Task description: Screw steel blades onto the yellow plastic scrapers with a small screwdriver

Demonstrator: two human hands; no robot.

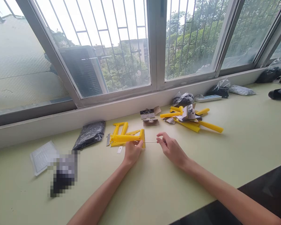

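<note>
My left hand (133, 152) is closed around the lower side of a yellow scraper-like tool (125, 138), which lies sideways with a flat plate-like head at its right end. My right hand (170, 147) pinches a screwdriver; its thin metal shaft (151, 142) points left and reaches the head of the yellow tool. The screwdriver's handle is mostly hidden by my fingers. Just behind the held tool lie more yellow tools (120, 124), one with a grey metal blade (108, 140). A small white piece (119, 150) rests on the table left of my left hand.
Yellow handles and printed cards form a pile (188, 117) at the back right. Cardboard pieces (151, 122) lie beside it. Black plastic packets (90, 134), a clear tray (44, 157) and a blurred dark item (65, 173) are on the left. Bagged things (217, 89) line the windowsill wall.
</note>
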